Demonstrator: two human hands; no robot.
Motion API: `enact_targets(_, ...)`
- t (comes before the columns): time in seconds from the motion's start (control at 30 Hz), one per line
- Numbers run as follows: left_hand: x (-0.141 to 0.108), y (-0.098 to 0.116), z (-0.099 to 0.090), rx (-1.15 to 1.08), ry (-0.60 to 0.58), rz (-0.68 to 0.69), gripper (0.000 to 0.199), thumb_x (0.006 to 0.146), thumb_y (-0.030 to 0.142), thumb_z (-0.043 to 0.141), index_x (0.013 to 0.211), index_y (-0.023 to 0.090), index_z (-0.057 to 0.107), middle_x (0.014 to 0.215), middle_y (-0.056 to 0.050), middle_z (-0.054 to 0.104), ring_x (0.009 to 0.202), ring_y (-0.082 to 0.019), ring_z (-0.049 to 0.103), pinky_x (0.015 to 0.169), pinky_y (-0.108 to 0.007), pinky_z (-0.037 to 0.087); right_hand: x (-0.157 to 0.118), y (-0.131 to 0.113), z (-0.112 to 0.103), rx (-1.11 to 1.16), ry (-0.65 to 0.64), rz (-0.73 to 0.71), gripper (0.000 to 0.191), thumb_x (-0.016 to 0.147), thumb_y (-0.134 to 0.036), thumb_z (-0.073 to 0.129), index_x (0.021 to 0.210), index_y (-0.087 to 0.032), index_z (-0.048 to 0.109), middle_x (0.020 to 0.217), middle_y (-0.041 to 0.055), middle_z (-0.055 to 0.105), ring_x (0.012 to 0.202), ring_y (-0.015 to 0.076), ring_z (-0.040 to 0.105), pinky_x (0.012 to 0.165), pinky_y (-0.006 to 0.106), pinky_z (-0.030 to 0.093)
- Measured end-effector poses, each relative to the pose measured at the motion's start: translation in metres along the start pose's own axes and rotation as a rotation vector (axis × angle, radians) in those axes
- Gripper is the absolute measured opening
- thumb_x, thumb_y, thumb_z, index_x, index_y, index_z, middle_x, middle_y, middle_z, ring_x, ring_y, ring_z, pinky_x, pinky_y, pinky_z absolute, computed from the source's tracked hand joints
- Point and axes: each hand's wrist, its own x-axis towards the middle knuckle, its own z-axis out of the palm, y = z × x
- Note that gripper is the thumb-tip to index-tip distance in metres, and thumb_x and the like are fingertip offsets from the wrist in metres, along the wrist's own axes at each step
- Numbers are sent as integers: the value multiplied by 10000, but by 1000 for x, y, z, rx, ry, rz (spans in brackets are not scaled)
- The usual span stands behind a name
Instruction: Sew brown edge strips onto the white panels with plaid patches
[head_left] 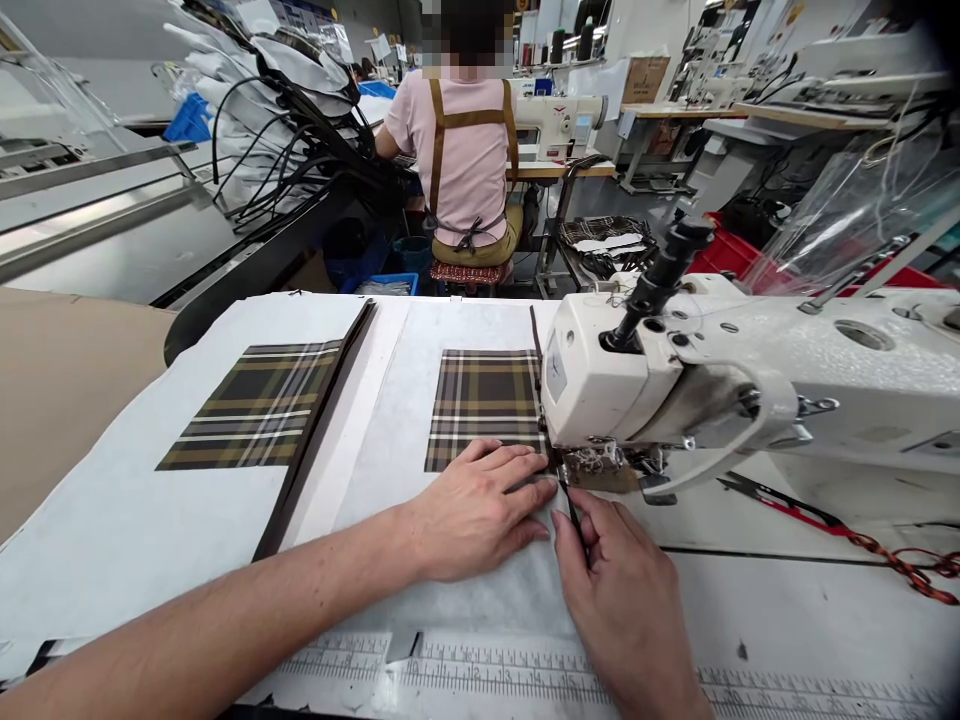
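My left hand (484, 508) lies flat with fingers stretched over a white fabric panel (390, 455), just left of the needle area. A plaid fabric patch (484, 400) on this panel reaches up to my fingers. My right hand (622, 590) is closed in a pinch on a dark strip (574, 510) along the panel's right edge, in front of the presser foot. The white sewing machine (592, 375) stands over that edge; its needle is hidden. To the left lies a second white panel (202, 530) with a plaid patch (255, 408) and a dark folded edge (311, 440).
Red-handled snips (787, 502) with an orange cord lie right of the machine head. A printed ruler (487, 670) runs along the table's front. Ahead, a person (469, 150) sits at another machine. A pile of white pieces with black straps (277, 120) stands back left.
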Motion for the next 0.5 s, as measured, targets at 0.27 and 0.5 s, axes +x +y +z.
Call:
enact_targets(0.27,2,0,0,-16,-4,-6,403,1065,403,546,1352,133,628,1438,-138,637,1363,-292,572,1128,-485,430,0,2,-2,-18,9,-35,463,1113,-524,357,1166,-182,664,992,68,726,809,214,670,690,337,471)
enact_targets(0.5,1,5,1,-11,5,-8,408,1076,407,517,1350,124,624,1441,-139,627,1341,-285,583,1126,-466,451,0,2,-1,-37,11,-38,501,1115,-564,330,1188,-194,660,1034,62,728,838,213,681,695,336,478)
